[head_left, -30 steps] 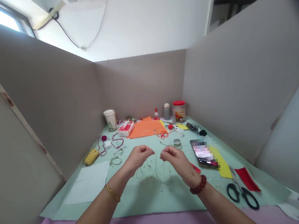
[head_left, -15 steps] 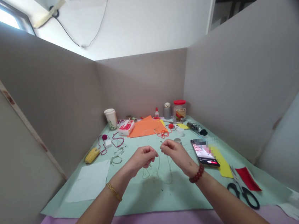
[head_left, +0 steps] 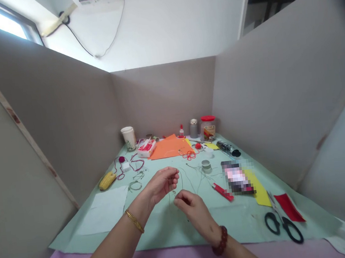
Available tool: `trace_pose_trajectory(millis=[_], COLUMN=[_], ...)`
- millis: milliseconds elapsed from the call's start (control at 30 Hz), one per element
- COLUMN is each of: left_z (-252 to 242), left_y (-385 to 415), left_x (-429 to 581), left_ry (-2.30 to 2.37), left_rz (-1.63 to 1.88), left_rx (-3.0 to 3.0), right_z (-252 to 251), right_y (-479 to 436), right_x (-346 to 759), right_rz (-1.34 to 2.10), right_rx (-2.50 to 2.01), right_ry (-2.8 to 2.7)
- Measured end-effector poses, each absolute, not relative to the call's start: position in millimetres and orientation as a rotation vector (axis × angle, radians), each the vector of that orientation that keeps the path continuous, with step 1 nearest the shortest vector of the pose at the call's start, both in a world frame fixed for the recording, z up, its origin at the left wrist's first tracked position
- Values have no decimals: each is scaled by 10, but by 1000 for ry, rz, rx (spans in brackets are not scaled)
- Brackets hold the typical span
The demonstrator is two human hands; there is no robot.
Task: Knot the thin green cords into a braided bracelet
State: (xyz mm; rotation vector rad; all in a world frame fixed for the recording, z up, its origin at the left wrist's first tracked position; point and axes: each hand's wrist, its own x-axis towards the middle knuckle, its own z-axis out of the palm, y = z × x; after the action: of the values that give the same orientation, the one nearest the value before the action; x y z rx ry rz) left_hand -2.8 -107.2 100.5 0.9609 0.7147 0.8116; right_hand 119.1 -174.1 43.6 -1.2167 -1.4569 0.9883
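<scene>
My left hand (head_left: 165, 182) is raised above the table, thumb and fingers pinched on a thin pale-green cord (head_left: 182, 181). Strands hang below its fingers. Lower and nearer to me, my right hand (head_left: 193, 209) is closed in a pinch at the cord, just under the left fingers. A tiny knot or bead (head_left: 174, 192) shows between the two hands, too small to make out. Loose strands (head_left: 201, 179) of similar cord lie beyond the right hand, close to a small grey-green tape roll (head_left: 206, 165). A red-handled small tool (head_left: 223, 192) lies to the right.
On the right are a phone (head_left: 238, 177), yellow paper (head_left: 258, 189), scissors (head_left: 283, 224) and a red piece (head_left: 289, 208). White paper (head_left: 103, 210) and a yellow corn-shaped object (head_left: 107, 180) lie left. Orange sheets (head_left: 170, 147), a cup (head_left: 128, 138) and a jar (head_left: 208, 128) are farther back.
My right hand has moved down, toward me and slightly left, to below the left fingers. The tape roll and red-handled tool are now uncovered. My left hand stays nearly in place.
</scene>
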Motion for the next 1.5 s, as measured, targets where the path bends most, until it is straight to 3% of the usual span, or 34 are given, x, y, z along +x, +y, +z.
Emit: trace_pose_trajectory(millis=[267, 533, 1500], left_z=[905, 926, 905], left_y=[-1018, -1011, -966], left_x=[-57, -63, -80], left_ry=[654, 669, 716], left_rz=[803, 843, 799], left_rx=[822, 654, 830], right_z=[439, 485, 319], right_y=[-1891, -2148, -2149], right_x=[1163, 1161, 1114], right_rz=[1429, 1087, 1838], right_rx=[-933, -983, -989], right_ry=[-1205, -1468, -994])
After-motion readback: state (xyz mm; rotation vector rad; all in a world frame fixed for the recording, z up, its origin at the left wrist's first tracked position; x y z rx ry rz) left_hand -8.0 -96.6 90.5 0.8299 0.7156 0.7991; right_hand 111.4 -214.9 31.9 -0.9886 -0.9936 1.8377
